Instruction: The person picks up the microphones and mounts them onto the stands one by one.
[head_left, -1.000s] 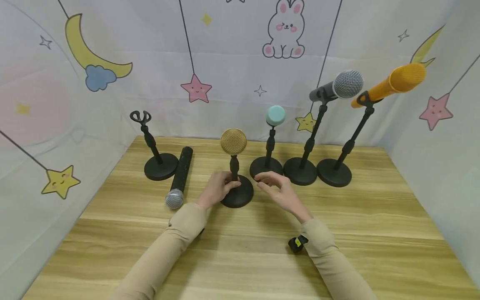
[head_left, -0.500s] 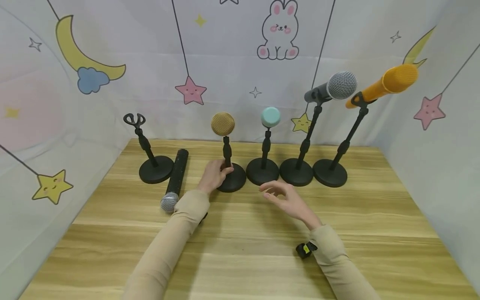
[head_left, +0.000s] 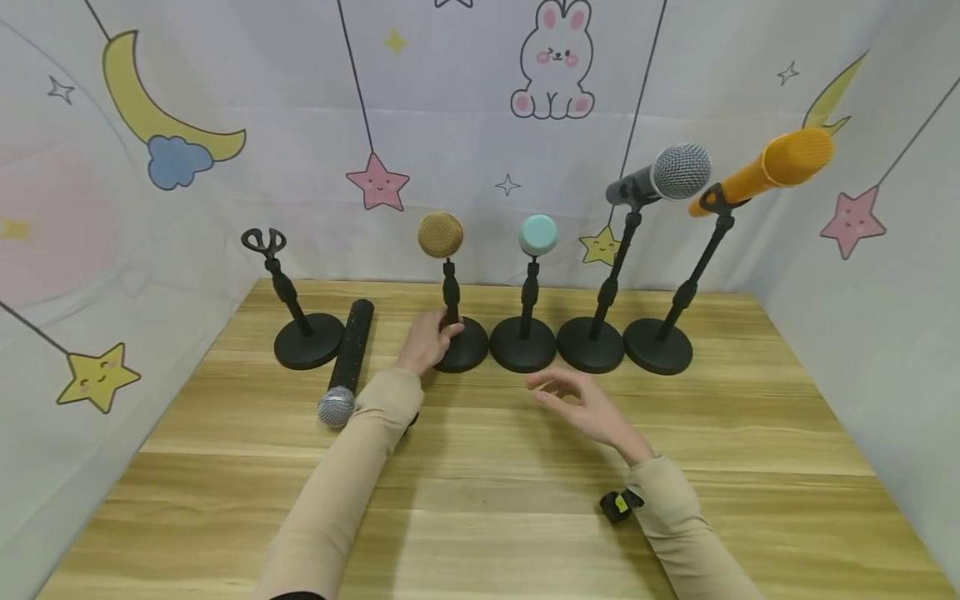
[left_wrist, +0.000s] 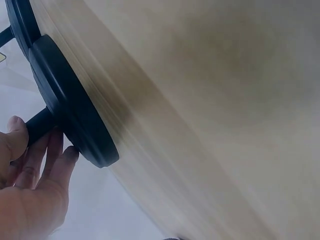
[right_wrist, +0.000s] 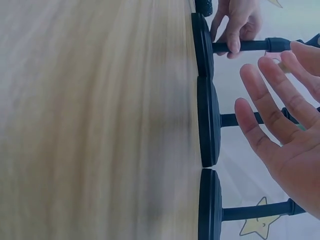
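Note:
My left hand (head_left: 423, 342) holds the lower pole of a black desktop microphone stand (head_left: 468, 348) topped by a round gold mesh microphone head (head_left: 440, 234). In the left wrist view its thumb and fingers (left_wrist: 57, 167) close around the pole, just above the disc base (left_wrist: 75, 107). Beside it on the right is a like stand (head_left: 522, 350) with a round mint-green head (head_left: 538, 234); their bases look to be touching. My right hand (head_left: 588, 408) hovers in front of that second stand, holding nothing. Its fingers (right_wrist: 262, 85) are spread and relaxed in the right wrist view.
Farther right, two taller stands bear a grey microphone (head_left: 675, 172) and an orange microphone (head_left: 787, 162). At left stands a stand with a bare clip (head_left: 307, 342). A black microphone (head_left: 351, 354) with a silver head lies beside it. Behind the wooden table (head_left: 487, 517) hangs a printed cloth (head_left: 450, 125).
The gold-headed stand, in my left hand, has moved back and into line with the other stands. My right hand has drawn back toward me and slightly right.

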